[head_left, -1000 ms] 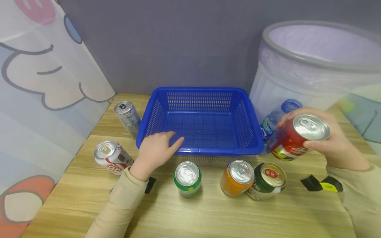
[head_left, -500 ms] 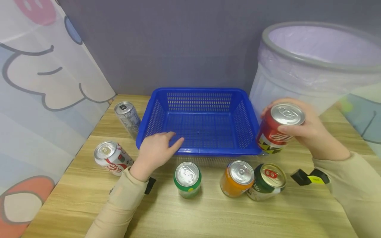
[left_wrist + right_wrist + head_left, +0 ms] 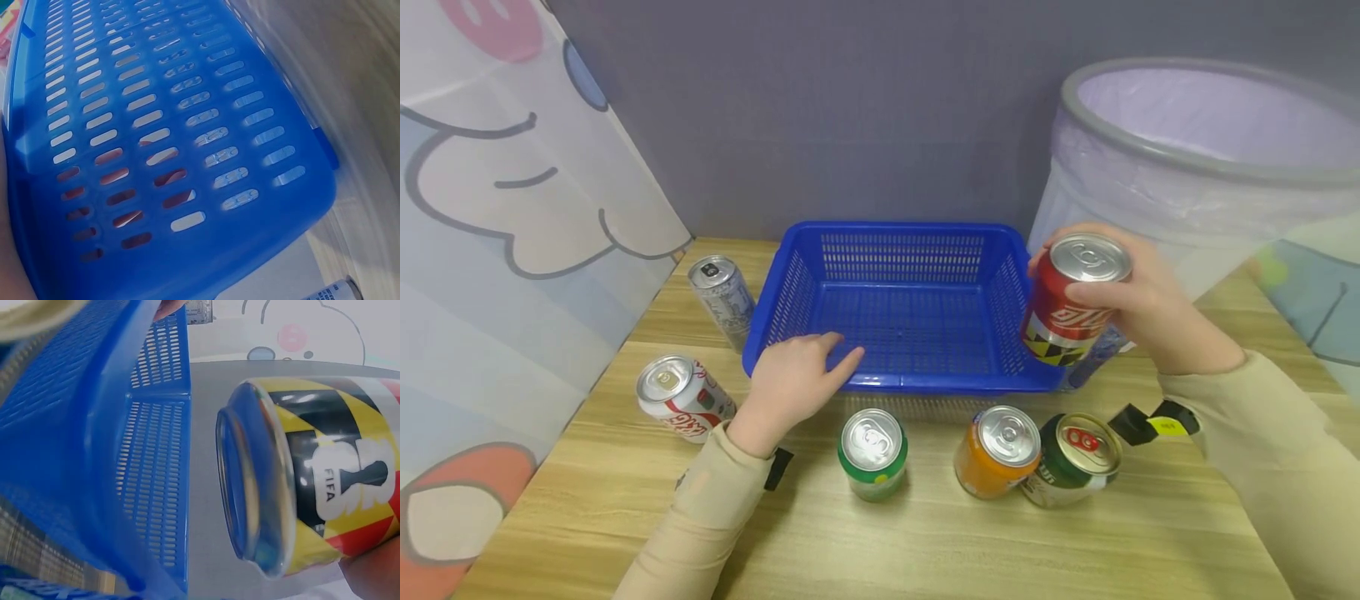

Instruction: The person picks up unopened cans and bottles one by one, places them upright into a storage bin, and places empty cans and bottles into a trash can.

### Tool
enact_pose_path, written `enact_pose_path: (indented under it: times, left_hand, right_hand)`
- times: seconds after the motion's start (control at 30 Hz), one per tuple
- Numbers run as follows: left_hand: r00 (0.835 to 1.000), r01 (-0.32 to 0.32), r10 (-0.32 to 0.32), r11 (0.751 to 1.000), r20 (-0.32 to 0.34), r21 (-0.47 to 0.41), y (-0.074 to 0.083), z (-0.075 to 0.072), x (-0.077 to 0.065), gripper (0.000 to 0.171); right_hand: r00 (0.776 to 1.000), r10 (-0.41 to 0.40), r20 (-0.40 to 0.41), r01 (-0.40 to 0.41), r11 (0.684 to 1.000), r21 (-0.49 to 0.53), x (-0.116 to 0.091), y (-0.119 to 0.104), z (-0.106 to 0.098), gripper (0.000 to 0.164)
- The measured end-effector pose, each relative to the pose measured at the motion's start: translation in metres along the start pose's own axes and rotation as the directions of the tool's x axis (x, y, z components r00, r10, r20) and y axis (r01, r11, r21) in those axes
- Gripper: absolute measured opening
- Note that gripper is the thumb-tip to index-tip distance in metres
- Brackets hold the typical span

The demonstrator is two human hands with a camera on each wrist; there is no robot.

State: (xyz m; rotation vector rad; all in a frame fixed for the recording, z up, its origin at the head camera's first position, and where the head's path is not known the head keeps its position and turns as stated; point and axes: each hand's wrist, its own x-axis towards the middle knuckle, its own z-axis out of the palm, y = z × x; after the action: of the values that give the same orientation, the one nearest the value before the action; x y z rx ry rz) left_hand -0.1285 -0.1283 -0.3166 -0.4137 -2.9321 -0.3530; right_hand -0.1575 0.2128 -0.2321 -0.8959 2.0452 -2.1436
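In the head view, my right hand (image 3: pixel 1153 312) grips a red soda can (image 3: pixel 1063 321) upright, thumb across its near side. It is held up off the table by the right rim of a blue plastic basket (image 3: pixel 902 382). The right wrist view shows the can's recessed base and FIFA print (image 3: pixel 340 475), apart from the basket wall (image 3: pixel 100 444). My left hand (image 3: pixel 793 379) holds the basket's front left corner, with thumb and index finger over the rim; its other fingers are hidden. Close in the left wrist view is the slotted basket wall (image 3: pixel 156 250).
A silver can (image 3: pixel 724 296) and a white can (image 3: pixel 681 396) stand left of the basket. In front are a green can (image 3: pixel 874 454), an orange can (image 3: pixel 996 454) and a dark green can (image 3: pixel 1075 458). A partly hidden bottle (image 3: pixel 1096 360) and a lined bin (image 3: pixel 1150 192) are right.
My right hand has carried the red can left and upward, from over the bottle to the basket's right rim. My left hand and the basket have stayed put.
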Motion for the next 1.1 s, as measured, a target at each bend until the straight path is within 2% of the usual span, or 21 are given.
enact_pose_path:
  times: [0.23,0.4,0.7,1.1]
  left_hand:
    - [1.0,-0.012,0.012,1.0,-0.011,0.004,0.001,0.0,0.0,0.055]
    - [1.0,-0.004,0.004,1.0,-0.009,0.008,0.002,0.0,0.0,0.055]
    - [1.0,0.004,-0.004,1.0,-0.009,0.005,0.0,0.0,-0.001,0.055]
    - [1.0,0.01,-0.01,1.0,0.007,0.007,0.001,0.0,-0.001,0.056]
  right_hand:
    - [0.996,0.025,-0.089,-0.025,1.0,0.008,0.016,0.0,0.011,0.034]
    - [0.993,0.037,-0.116,-0.037,0.999,0.008,0.027,0.002,0.019,0.034]
    - [0.979,0.11,-0.171,-0.127,0.988,-0.089,0.047,0.009,0.024,0.032]
    - [0.947,0.185,-0.261,-0.196,0.98,-0.017,0.071,0.019,0.034,0.016]
